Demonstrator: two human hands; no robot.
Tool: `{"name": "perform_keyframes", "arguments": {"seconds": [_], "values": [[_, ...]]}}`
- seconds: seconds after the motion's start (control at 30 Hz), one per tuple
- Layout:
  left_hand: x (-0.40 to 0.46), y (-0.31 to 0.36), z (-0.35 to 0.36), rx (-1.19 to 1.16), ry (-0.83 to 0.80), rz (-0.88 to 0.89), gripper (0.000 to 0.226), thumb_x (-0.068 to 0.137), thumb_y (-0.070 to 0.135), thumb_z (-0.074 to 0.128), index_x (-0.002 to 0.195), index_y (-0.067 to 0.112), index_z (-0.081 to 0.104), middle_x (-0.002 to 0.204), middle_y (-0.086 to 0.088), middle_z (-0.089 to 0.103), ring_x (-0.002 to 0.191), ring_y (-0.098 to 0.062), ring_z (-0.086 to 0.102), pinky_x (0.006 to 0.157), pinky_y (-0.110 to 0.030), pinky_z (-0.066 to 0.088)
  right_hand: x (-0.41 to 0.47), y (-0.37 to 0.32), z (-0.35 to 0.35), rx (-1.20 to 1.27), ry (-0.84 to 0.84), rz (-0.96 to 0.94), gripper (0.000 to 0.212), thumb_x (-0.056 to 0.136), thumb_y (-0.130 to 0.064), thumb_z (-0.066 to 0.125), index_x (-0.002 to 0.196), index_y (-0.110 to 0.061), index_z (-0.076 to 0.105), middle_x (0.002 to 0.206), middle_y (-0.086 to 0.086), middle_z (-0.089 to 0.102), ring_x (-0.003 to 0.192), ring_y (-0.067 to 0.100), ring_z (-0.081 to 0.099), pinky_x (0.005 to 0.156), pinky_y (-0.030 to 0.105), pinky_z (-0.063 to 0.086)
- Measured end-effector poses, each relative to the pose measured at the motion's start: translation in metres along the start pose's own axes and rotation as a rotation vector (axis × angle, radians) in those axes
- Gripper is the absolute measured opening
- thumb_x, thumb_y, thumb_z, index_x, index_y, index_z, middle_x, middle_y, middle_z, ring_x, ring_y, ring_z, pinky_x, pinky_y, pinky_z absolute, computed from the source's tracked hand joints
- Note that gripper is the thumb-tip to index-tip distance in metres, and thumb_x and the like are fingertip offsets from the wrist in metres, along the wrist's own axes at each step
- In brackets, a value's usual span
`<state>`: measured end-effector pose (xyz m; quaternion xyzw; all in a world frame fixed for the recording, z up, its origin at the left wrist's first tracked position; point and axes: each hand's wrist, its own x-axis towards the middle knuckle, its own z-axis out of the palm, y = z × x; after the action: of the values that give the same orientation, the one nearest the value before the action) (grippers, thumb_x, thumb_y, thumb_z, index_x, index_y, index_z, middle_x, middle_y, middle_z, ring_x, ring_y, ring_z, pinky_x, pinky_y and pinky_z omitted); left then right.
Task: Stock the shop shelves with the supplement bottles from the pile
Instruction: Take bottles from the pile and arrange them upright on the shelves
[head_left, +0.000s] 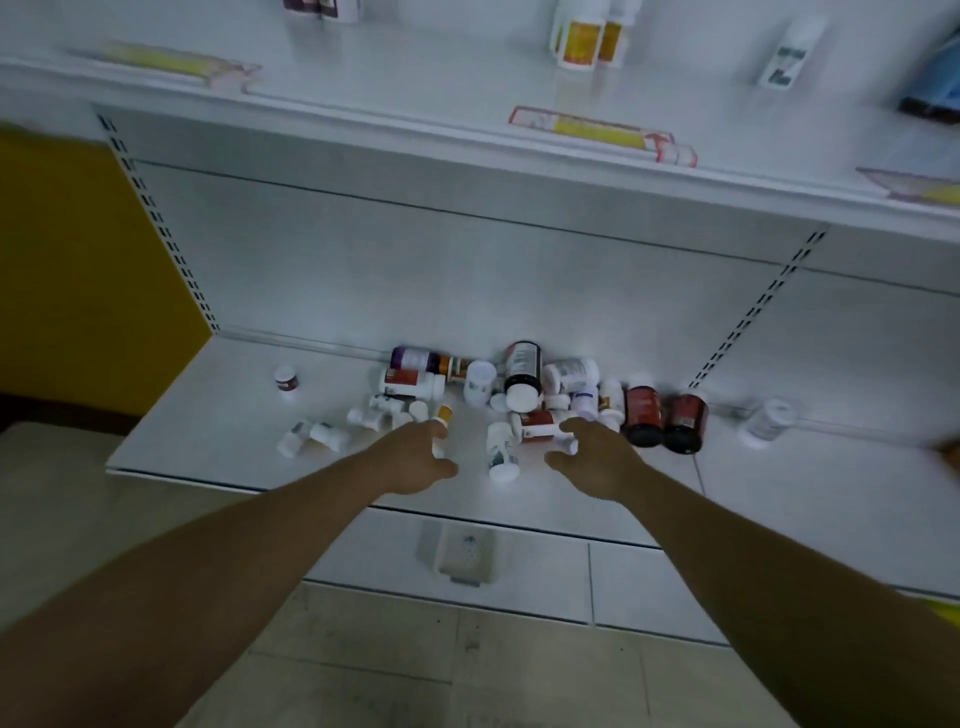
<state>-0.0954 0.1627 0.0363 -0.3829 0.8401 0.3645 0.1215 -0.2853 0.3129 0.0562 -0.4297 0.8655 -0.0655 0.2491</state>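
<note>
A pile of supplement bottles (522, 374) lies jumbled on the white bottom shelf (218, 415) against its back panel. Most are white; two dark red ones (644, 415) stand at the pile's right. My left hand (415, 457) reaches in with spread fingers, its fingertips at a small orange-labelled bottle (445, 414). My right hand (597, 457) hovers over a lying red-labelled bottle (537, 423), fingers extended and holding nothing. Between my hands lies a white bottle (501, 452).
The upper shelf (415, 88) carries yellow-labelled bottles (582, 39), a tilted white bottle (789, 52) and price strips on its edge. A lone small bottle (285, 382) stands left of the pile and another (769, 421) lies at the right. A yellow wall (78, 260) borders the left.
</note>
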Motion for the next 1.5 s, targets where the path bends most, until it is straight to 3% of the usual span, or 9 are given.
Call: {"name": "perform_keyframes", "arguments": {"seconds": [0.37, 0.53, 0.7, 0.8, 0.93, 1.03, 1.13, 1.37, 1.5], "values": [[0.108, 0.046, 0.091, -0.254, 0.132, -0.174, 0.087, 0.081, 0.05, 0.066, 0.144, 0.01, 0.021, 0.138, -0.014, 0.044, 0.12, -0.03, 0.049, 0.095, -0.037, 0.043, 0.098, 0.077, 0.024, -0.1, 0.098, -0.035, 0.062, 0.087, -0.04, 0.062, 0.136, -0.011, 0.038, 0.132, 0.013, 0.047, 0.121, 0.032, 0.046, 0.097, 0.042, 0.045], [0.116, 0.038, 0.117, -0.255, 0.214, -0.222, 0.061, 0.085, 0.042, 0.063, 0.132, 0.013, 0.037, 0.125, -0.01, 0.056, 0.107, -0.028, 0.056, 0.091, -0.039, 0.047, 0.094, 0.113, 0.052, -0.176, 0.045, 0.022, 0.067, 0.088, -0.047, 0.059, 0.142, -0.02, 0.033, 0.142, 0.011, 0.032, 0.128, 0.032, 0.035, 0.102, 0.043, 0.039], [0.117, 0.03, 0.122, -0.434, 0.26, -0.303, 0.067, 0.086, 0.025, 0.065, 0.141, 0.009, 0.03, 0.136, -0.013, 0.048, 0.119, -0.031, 0.05, 0.095, -0.035, 0.042, 0.083, 0.116, 0.071, 0.148, 0.083, 0.103, 0.048, 0.089, -0.051, 0.055, 0.125, -0.021, 0.042, 0.127, 0.008, 0.035, 0.101, 0.033, 0.056, 0.079, 0.033, 0.045], [0.111, 0.031, 0.127, -0.571, 0.303, -0.349, 0.059, 0.086, 0.022, 0.064, 0.137, 0.006, 0.038, 0.131, -0.014, 0.051, 0.113, -0.033, 0.054, 0.09, -0.034, 0.046, 0.086, 0.112, 0.072, 0.349, 0.145, 0.217, 0.034, 0.092, -0.035, 0.056, 0.117, -0.016, 0.043, 0.121, 0.012, 0.038, 0.085, 0.028, 0.05, 0.075, 0.033, 0.045], [0.093, 0.036, 0.131, -0.968, 0.283, -0.377, 0.041, 0.085, 0.009, 0.064, 0.123, 0.0, 0.051, 0.111, -0.012, 0.06, 0.099, -0.029, 0.06, 0.093, -0.044, 0.051, 0.084, 0.115, 0.073, 0.656, 0.121, 0.34, 0.062, 0.089, -0.02, 0.059, 0.143, -0.028, 0.029, 0.132, 0.014, 0.042, 0.101, 0.03, 0.054, 0.081, 0.036, 0.05], [0.071, 0.048, 0.125, -1.173, 0.211, -0.291, 0.033, 0.087, -0.001, 0.058, 0.119, 0.002, 0.051, 0.122, -0.014, 0.057, 0.106, -0.026, 0.059, 0.091, -0.036, 0.05, 0.064, 0.113, 0.065, 1.154, 0.053, 0.384, 0.071, 0.088, -0.009, 0.061, 0.149, -0.021, 0.027, 0.14, 0.014, 0.045, 0.115, 0.03, 0.053, 0.095, 0.037, 0.046], [0.038, 0.064, 0.112, -1.314, 0.219, -0.206, 0.041, 0.087, -0.005, 0.057, 0.125, 0.003, 0.044, 0.127, -0.015, 0.054, 0.11, -0.027, 0.058, 0.093, -0.037, 0.049, 0.024, 0.096, 0.041, 1.646, -0.118, 0.311, 0.049, 0.091, -0.001, 0.053, 0.138, -0.013, 0.044, 0.117, 0.014, 0.062, 0.098, 0.028, 0.063, 0.085, 0.038, 0.051], [-0.082, 0.101, 0.049, -1.429, 0.153, 0.25, 0.067, 0.071, -0.009, 0.062, 0.128, 0.021, 0.042, 0.112, -0.005, 0.063, 0.099, -0.025, 0.065, 0.081, -0.034, 0.056, -0.08, 0.02, -0.017, 1.959, -0.239, -0.106, 0.048, 0.074, 0.0, 0.041, 0.116, -0.017, 0.058, 0.103, 0.01, 0.066, 0.088, 0.024, 0.061, 0.07, 0.03, 0.05], [-0.151, 0.107, 0.016, -1.134, 0.272, 0.442, 0.076, 0.067, -0.011, 0.068, 0.121, 0.037, 0.047, 0.099, 0.015, 0.068, 0.092, -0.009, 0.065, 0.086, -0.033, 0.055, -0.134, -0.028, -0.041, 1.975, -0.166, -0.27, 0.038, 0.071, -0.018, 0.047, 0.107, -0.014, 0.059, 0.09, 0.008, 0.07, 0.073, 0.02, 0.061, 0.069, 0.028, 0.037]]}}
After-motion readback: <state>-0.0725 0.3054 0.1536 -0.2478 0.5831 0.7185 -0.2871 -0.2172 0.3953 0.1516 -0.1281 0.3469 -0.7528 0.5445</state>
